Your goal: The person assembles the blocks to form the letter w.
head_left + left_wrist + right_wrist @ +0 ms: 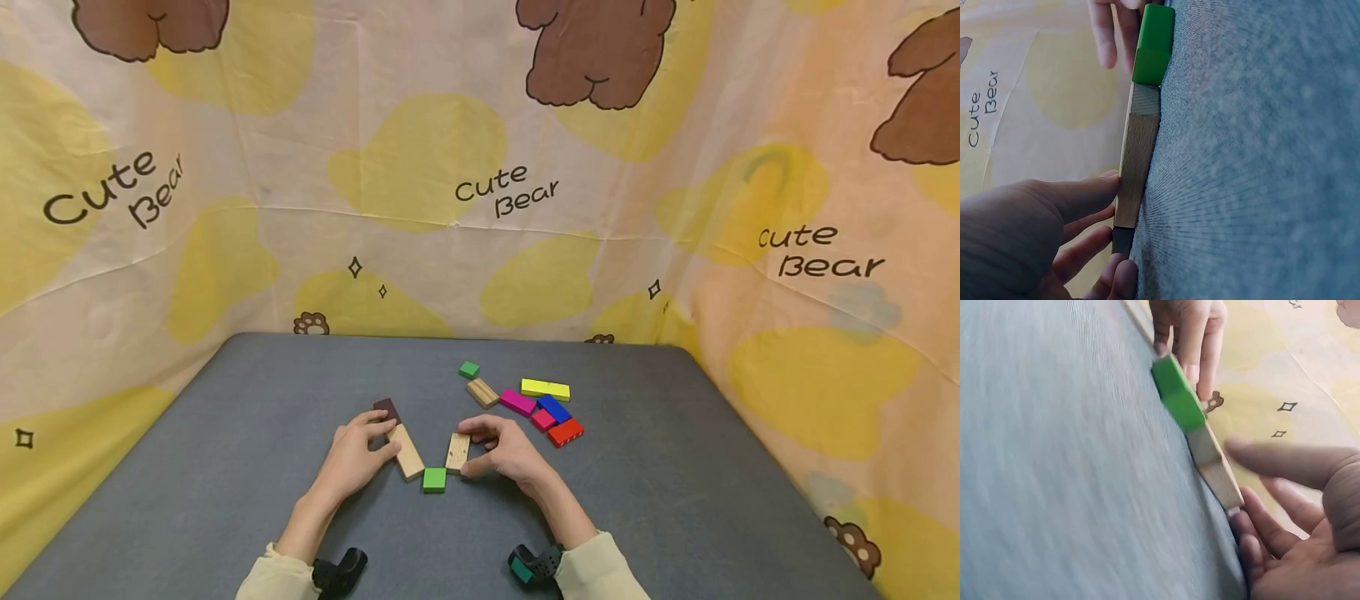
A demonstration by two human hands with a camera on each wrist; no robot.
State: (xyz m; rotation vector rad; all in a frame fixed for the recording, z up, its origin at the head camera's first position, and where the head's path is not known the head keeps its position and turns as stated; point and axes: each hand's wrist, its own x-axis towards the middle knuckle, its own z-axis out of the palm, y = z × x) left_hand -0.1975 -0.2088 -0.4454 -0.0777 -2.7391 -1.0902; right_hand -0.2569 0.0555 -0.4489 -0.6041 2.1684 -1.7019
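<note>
On the grey table, a long light wooden block (406,454) lies slanted, a dark brown block (387,409) at its far end. My left hand (356,450) holds this pair from the left, thumb against the light block and fingertips by the brown one. A green block (434,480) lies between the near ends of the long block and a shorter wooden block (457,452), forming a V. From the right, my right hand (510,452) grips the shorter block by its ends. In the right wrist view the thumb is blurred, its contact unclear.
Beyond my right hand lie a red block (566,432), a blue block (553,409), a yellow block (545,389), a magenta block (517,402), a small pink block (543,420), a grooved wooden block (482,393) and another green block (469,369). A printed cloth (420,167) hangs around the table.
</note>
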